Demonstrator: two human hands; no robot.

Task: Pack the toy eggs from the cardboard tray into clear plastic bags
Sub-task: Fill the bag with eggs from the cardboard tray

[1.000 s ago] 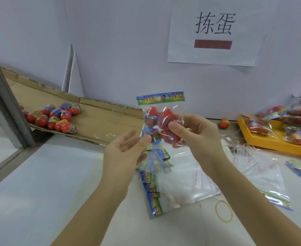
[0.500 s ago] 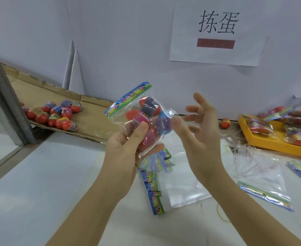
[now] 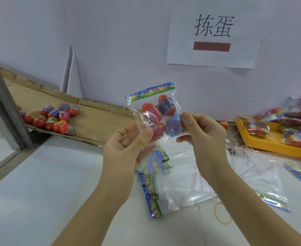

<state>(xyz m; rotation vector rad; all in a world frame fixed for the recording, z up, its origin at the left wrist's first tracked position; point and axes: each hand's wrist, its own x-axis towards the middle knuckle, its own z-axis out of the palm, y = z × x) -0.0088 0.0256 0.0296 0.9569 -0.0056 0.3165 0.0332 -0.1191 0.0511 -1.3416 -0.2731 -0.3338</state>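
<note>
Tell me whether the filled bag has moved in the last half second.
Yes. The bag has swung right, away from the cardboard tray, and its header sits closer to level. The left hand and right hand both pinch it.

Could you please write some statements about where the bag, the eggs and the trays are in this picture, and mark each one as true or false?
1. The left hand and the right hand both pinch the held bag above the table. True.
2. The cardboard tray has no eggs on it. False: a cluster of loose toy eggs lies at its left end.
3. The yellow tray on the right holds packed bags. True.
4. The rubber band lies inside the yellow tray. False: it lies on the white table, beside the right forearm.
5. The held bag's colourful strip is at its bottom. False: the strip is at the top.
</note>
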